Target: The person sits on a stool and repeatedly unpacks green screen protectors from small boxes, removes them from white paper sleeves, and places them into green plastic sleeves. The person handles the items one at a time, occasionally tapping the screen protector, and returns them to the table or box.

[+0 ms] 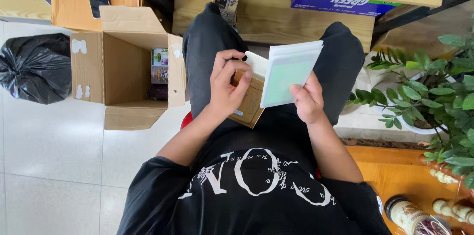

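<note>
Brown small box [248, 104] in left hand [226, 89], right hand [307, 100] pinching white packets [289, 73]

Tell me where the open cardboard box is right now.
In the head view, the open cardboard box sits on the floor left of the person's knees, beside the black trash bag.

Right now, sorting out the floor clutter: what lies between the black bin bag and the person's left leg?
In the head view, an open cardboard box stands between the bin bag and the left leg, small packages inside.
</note>
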